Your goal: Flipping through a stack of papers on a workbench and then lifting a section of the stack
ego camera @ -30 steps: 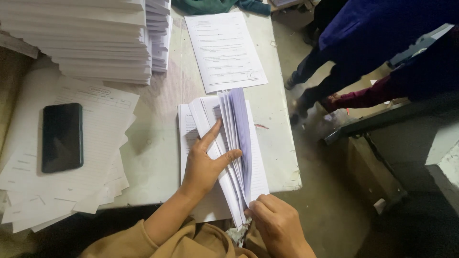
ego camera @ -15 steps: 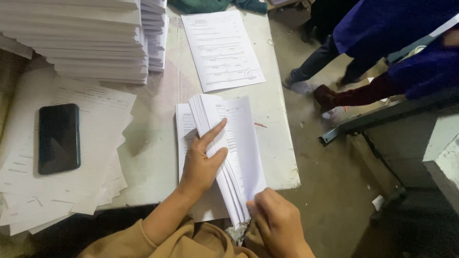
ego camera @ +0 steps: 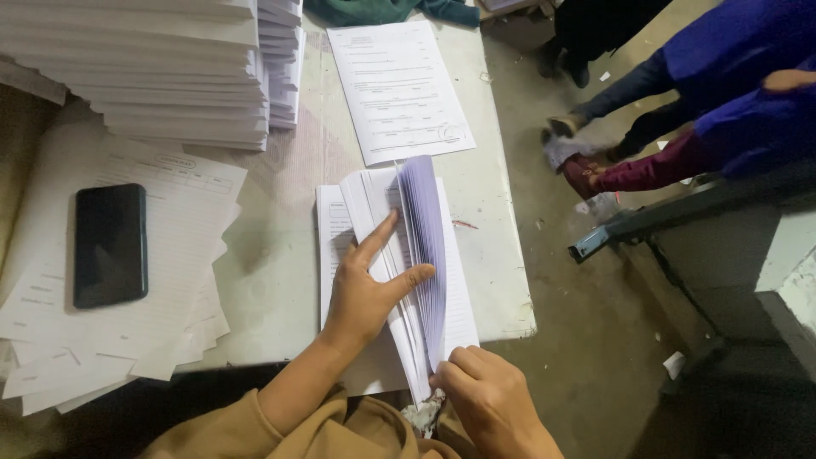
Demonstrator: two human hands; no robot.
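From the head camera, a bundle of printed sheets lies at the near edge of the pale worktop, a little right of centre, its pages fanned upward in the middle. The left hand lies flat on the bundle's left part, fingers spread apart and pointing toward 1 o'clock, the thumb pressed against the standing pages. The right hand is at the bundle's near corner, at about 5 o'clock from the left hand, fingers curled together and pinched on the near edge of the sheets. A single printed sheet lies on the worktop at 12 o'clock from the bundle, just apart from it. At 10 o'clock stands a tall stack of paper. At 9 o'clock, loose forms are spread over the worktop's left side with a black phone lying on top of them. At 2 o'clock, beyond the worktop, other people's legs and shoes are on the floor.
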